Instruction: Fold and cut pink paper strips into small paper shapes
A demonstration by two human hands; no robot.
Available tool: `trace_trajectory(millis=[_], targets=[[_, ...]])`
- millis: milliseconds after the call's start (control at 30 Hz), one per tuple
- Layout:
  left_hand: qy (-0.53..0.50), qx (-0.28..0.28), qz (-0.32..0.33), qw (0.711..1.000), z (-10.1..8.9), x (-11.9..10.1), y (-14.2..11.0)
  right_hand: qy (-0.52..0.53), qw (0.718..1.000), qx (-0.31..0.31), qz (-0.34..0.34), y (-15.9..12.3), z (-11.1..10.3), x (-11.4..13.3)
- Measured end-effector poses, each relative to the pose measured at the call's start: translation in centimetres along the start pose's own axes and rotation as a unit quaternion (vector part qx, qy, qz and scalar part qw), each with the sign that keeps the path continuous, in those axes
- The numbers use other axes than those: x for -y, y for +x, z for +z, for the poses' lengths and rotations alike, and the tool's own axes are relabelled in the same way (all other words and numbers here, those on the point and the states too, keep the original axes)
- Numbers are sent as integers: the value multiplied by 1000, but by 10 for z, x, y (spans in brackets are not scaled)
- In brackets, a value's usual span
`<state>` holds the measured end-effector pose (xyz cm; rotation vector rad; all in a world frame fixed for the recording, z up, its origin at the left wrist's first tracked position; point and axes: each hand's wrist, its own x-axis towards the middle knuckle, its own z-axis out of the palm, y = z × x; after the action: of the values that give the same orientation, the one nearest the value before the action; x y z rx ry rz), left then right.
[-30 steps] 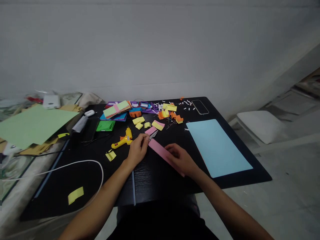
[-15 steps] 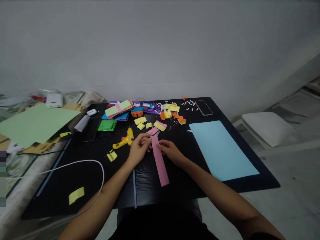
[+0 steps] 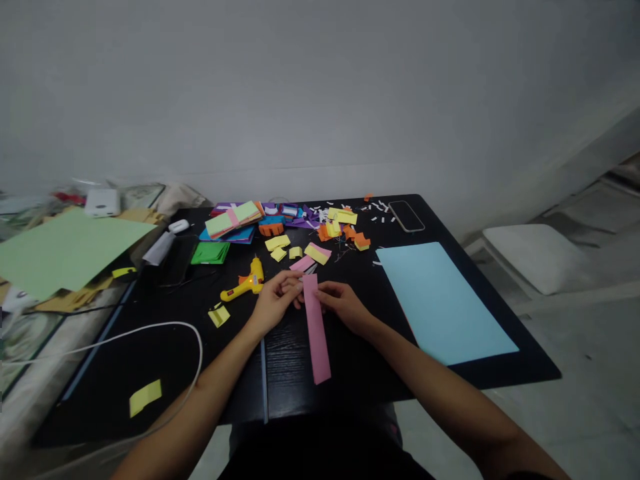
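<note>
A long pink paper strip [image 3: 318, 340] hangs between my hands over the black table, its lower end pointing towards me. My left hand [image 3: 276, 297] pinches the strip's upper left edge with curled fingers. On the other side my right hand [image 3: 341, 303] is closed on the strip's right edge near the top. Just beyond the fingertips lie a yellow-and-pink paper piece [image 3: 319, 253] and a thin metallic object, perhaps scissor blades, [image 3: 311, 269] partly hidden. A yellow glue gun [image 3: 244, 283] rests left of my left hand.
Light blue sheets [image 3: 445, 300] lie at the right, a phone [image 3: 407, 217] behind them. Folded papers [image 3: 234, 220], a green stack [image 3: 211, 253] and orange and yellow scraps [image 3: 343, 227] cover the back. A white cable [image 3: 200, 347] loops by my left forearm. A white stool [image 3: 533, 259] stands right.
The strip's lower end has swung slightly left and towards me. Both hands keep their hold on it. The view has shifted a little.
</note>
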<state>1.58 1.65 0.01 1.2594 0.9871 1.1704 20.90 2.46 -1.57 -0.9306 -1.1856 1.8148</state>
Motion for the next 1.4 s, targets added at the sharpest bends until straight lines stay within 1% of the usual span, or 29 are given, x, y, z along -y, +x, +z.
trace_trajectory(millis=[200, 367, 500, 600, 733, 867, 1033, 1200, 1333, 1400], targets=[[2, -7, 0, 1000, 2, -1, -2, 10, 1000, -18, -16, 4, 1, -5], [-7, -16, 0, 1000, 0, 2, 0, 8, 999, -26, -28, 4, 2, -8], [29, 1, -13, 1000, -3, 5, 0, 13, 999, -32, -26, 3, 1, -6], [45, 4, -24, 999, -3, 6, -1, 16, 999, -41, -28, 3, 2, -5], [55, 11, -31, 998, -3, 3, -1, 12, 998, -46, -32, 3, 2, -5], [92, 23, -24, 995, -2, -2, -2, -6, 998, -48, -48, 4, 2, -5], [131, 40, 5, 991, 1, -3, -3, 19, 998, -26, -49, 5, 2, -6], [134, 69, -1, 989, 1, 1, -3, 36, 999, -12, -30, 3, 3, -5], [137, 64, -5, 989, 1, 3, -3, 36, 999, -10, -25, 1, 3, -2], [132, 57, -12, 990, 1, 3, -3, 17, 999, -6, -30, 0, 3, 0]])
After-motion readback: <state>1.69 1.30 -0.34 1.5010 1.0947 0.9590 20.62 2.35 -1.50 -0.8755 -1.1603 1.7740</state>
